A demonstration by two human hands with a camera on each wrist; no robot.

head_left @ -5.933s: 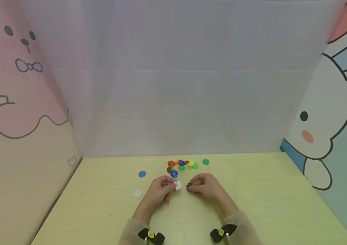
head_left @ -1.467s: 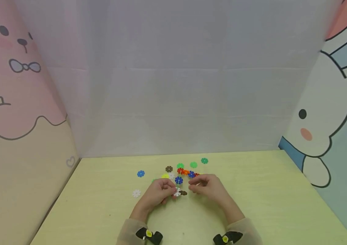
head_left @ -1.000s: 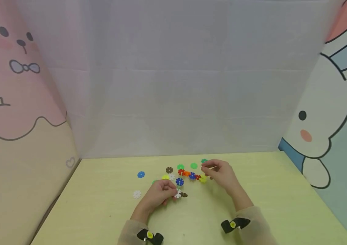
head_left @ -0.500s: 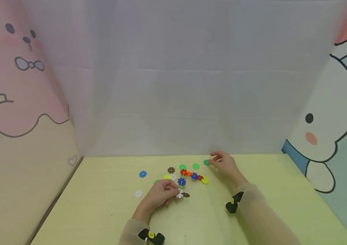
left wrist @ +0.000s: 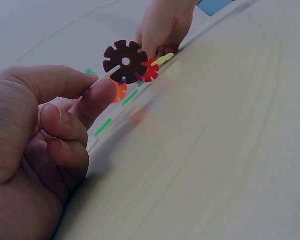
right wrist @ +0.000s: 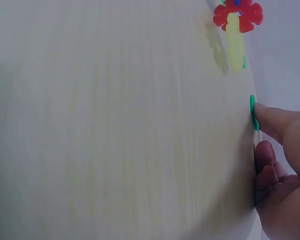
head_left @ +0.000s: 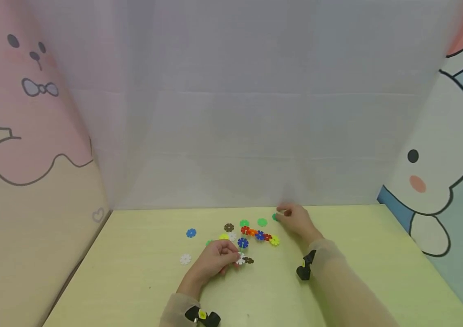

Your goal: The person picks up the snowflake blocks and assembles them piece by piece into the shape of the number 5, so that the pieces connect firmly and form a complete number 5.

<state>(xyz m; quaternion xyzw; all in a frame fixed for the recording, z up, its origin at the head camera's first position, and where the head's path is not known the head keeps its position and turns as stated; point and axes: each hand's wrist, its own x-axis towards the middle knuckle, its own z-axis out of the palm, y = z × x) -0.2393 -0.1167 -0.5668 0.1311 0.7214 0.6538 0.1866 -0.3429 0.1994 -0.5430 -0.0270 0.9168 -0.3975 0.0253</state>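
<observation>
Well, from my end the left grip [head_left: 214, 259] is a narrow thumb-and-finger pinch on a white disc [head_left: 241, 259], caught by its rim, I judge, so the rest of its notched edge is free. A brown disc [left wrist: 134, 65] sits in that edge at three o'clock, slotted crosswise and apparently borne by the joint alone. Just beyond, at twelve o'clock, I have a blue disc [head_left: 243, 243], seemingly linked to the white one.

At two o'clock, the right grip [head_left: 298, 222] is loose: its thumb touches a green disc [right wrist: 253, 113] at its nine o'clock, the index finger apart in the head view, and I see no pinch on it. The green disc lies near the far edge of the bench [head_left: 109, 290], probably why that arm reaches so far.

Between the hands, a row of joined discs [head_left: 259, 235] runs towards four o'clock, ending in yellow. Farther out, a spare blue piece [head_left: 191, 233] lies at ten o'clock from the left grip.
</observation>
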